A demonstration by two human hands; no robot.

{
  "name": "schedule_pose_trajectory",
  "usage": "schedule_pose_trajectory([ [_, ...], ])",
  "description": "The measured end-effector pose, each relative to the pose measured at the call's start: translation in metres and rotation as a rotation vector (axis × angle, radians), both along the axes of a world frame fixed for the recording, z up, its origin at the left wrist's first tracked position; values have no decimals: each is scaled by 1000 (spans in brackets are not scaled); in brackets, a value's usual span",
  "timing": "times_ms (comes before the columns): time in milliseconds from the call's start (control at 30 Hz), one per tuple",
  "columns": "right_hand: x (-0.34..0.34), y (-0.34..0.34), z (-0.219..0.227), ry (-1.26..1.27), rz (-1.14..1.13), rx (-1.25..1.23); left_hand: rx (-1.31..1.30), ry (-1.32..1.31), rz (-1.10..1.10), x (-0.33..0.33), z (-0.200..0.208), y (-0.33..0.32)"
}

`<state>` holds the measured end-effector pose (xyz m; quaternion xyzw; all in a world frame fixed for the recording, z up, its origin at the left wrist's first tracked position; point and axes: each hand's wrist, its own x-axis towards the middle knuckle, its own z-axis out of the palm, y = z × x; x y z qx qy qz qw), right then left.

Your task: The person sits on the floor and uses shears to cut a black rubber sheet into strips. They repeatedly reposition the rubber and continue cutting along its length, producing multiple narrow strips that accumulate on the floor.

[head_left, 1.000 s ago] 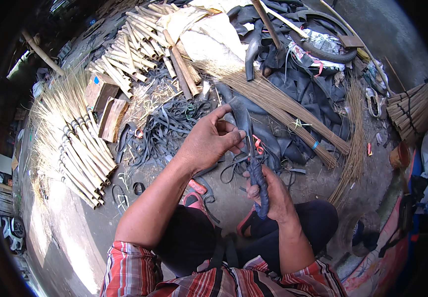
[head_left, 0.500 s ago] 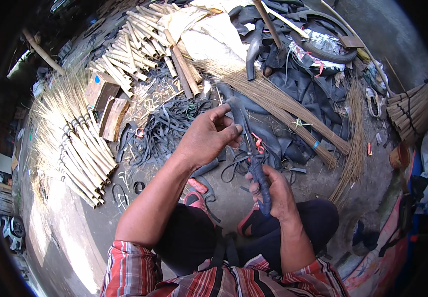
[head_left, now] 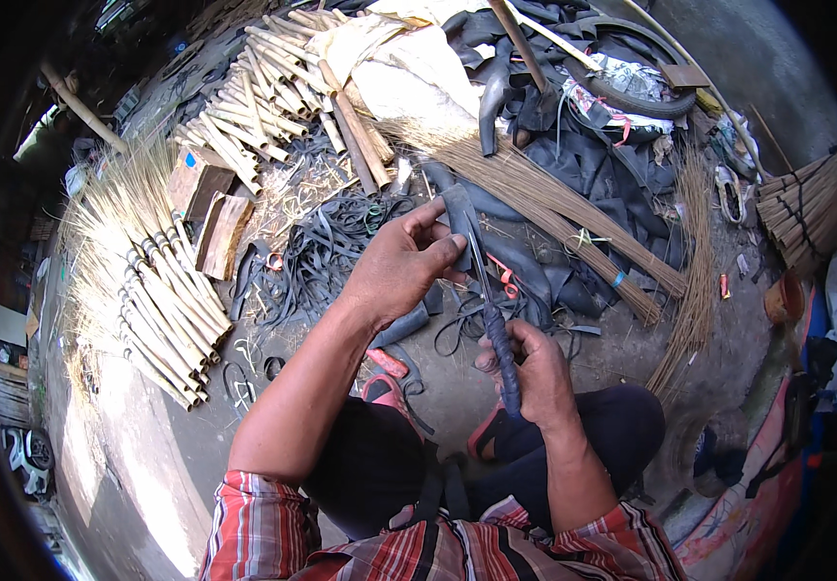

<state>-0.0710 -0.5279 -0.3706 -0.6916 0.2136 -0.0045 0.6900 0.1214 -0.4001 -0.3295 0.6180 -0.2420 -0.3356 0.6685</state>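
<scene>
My left hand (head_left: pixel 409 257) is closed, its thumb and fingers pinching a strip of black rubber (head_left: pixel 458 206) above my knees. My right hand (head_left: pixel 542 373) is wrapped round the dark, bound handle of a pair of scissors (head_left: pixel 502 353). The scissors' narrow metal blades point away from me and lie along the right side of the rubber strip, against it. My palm and fingers partly hide the handle. Beyond my left wrist, a tangled heap of cut black rubber strips (head_left: pixel 326 247) lies on the floor.
Brooms with pale handles (head_left: pixel 162 324) lie at left, beside wooden blocks (head_left: pixel 201 184). Cut bamboo tubes (head_left: pixel 263 107) are piled at the back. Bundles of thin brown sticks (head_left: pixel 554 218) cross black rubber sheets (head_left: pixel 622 165) at right, near a tyre (head_left: pixel 646 102).
The scissors have turned more upright, with the handle shifting slightly left. The rubber strip has tilted a little at my left fingertips. Both hands keep their hold.
</scene>
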Motion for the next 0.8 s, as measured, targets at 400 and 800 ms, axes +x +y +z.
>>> schedule_pose_trajectory([
  [400, -2, 3, 3, -83, -21, -39, 58, -18, -12, 2, -9, -1],
  [800, 1, 0, -3, -3, -66, -285, 161, -158, -72, -15, -8, -5],
])
